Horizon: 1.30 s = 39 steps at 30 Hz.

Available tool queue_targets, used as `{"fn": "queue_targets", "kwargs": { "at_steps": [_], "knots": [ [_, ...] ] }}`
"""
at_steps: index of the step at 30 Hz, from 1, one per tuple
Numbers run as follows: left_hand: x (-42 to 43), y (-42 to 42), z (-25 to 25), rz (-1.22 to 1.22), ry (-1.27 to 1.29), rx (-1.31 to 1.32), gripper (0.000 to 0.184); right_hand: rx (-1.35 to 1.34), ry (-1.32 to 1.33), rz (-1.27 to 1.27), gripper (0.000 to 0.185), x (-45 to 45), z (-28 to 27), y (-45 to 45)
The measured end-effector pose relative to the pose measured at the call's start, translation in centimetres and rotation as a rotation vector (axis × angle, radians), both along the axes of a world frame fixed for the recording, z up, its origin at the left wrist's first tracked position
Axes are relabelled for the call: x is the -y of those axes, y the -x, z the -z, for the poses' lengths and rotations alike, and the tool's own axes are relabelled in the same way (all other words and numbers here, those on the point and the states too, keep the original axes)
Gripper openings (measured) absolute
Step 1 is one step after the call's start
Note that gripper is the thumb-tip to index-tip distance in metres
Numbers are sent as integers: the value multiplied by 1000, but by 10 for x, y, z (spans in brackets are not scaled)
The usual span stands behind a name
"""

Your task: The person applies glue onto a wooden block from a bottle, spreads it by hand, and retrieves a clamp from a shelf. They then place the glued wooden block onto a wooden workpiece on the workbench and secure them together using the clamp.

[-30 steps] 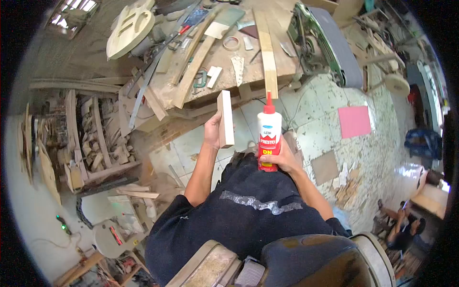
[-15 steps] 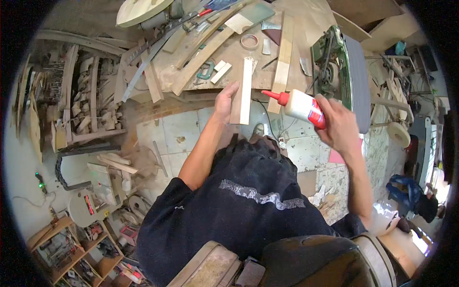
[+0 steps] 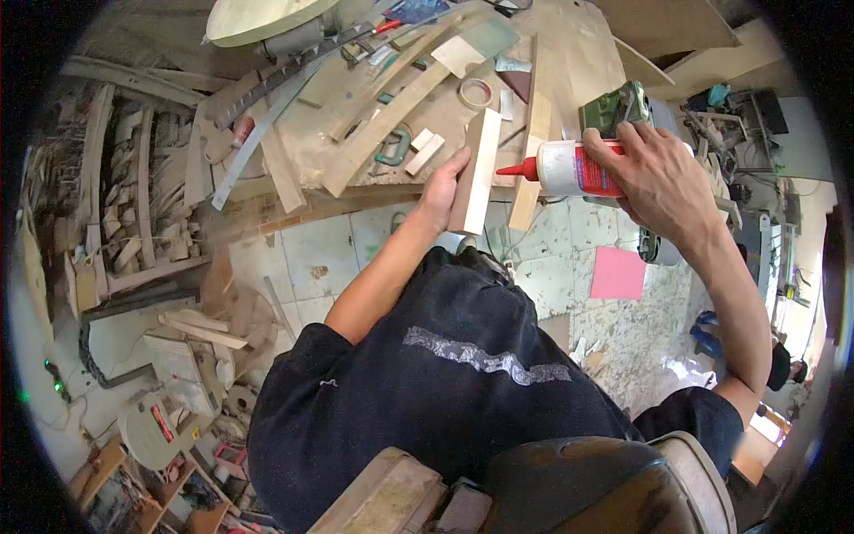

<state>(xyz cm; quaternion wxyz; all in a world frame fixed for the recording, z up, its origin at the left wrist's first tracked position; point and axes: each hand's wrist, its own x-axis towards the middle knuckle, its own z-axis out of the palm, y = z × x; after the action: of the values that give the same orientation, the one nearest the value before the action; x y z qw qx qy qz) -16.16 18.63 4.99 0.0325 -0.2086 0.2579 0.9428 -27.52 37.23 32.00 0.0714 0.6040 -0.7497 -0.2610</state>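
My left hand point(image 3: 442, 189) is closed on the side of a wooden block point(image 3: 478, 173), which stands out over the near edge of the workbench with a pale face toward the right. In my right hand point(image 3: 660, 182) is a white glue bottle point(image 3: 560, 168) with a red label and red nozzle. It lies sideways, its tip pointing left at the block, a small gap apart. My right fingers wrap over the bottle's rear half. Whether glue is coming out is too small to tell.
On the workbench point(image 3: 569, 53) lie a tape roll point(image 3: 475, 93), a green C-clamp point(image 3: 392, 147), two small wood pieces point(image 3: 425, 153), long wooden strips point(image 3: 391, 120) and a metal ruler point(image 3: 267, 129). A green machine point(image 3: 614, 109) stands at right. A pink sheet point(image 3: 617, 273) lies on the tiled floor.
The bottle has tipped from slanting to nearly level, and my right hand has risen and moved right. My left hand has shifted right with the block, which has turned to show more of its side.
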Motion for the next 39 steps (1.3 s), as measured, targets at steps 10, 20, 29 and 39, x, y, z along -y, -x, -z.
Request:
{"fn": "queue_targets", "kwargs": {
  "at_steps": [10,20,29,39],
  "knots": [
    [50,-1,-7,102,-170,-104,42,-124,-43,-41,53,61,-24,-18],
    [65,-2,-43,107,-221,-75,42,-119,-49,-15,52,81,-26,-24],
    [76,1,-30,201,-118,-127,44,-101,-102,70,67,86,-21,-27],
    [78,3,-52,176,-84,-120,45,-111,-114,73,50,89,-21,-24]
  ]
}}
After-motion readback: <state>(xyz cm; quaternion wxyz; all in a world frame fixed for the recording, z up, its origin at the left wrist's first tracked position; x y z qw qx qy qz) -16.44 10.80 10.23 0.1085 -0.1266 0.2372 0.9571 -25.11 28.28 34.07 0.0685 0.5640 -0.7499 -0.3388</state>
